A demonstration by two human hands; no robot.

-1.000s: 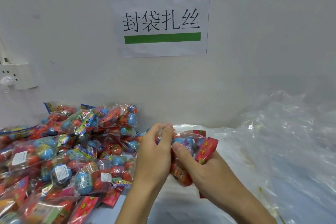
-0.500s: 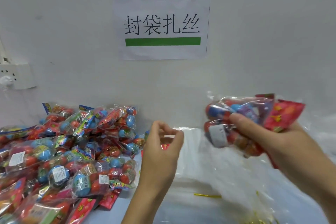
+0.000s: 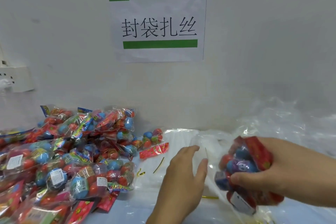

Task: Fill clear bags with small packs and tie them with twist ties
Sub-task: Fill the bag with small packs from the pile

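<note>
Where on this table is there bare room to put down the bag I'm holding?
Free: the flat clear plastic between the pile of packs and your right hand, though your left hand hovers there and twist ties lie scattered. Crowded: the whole left side; crumpled plastic fills the right.

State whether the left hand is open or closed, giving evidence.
Open: the left hand has straight, spread fingers above the clear bags and holds nothing.

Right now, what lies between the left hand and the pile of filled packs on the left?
In the head view, between the left hand and the pile of packs lie two loose gold twist ties on the white table; otherwise it looks bare.
</note>
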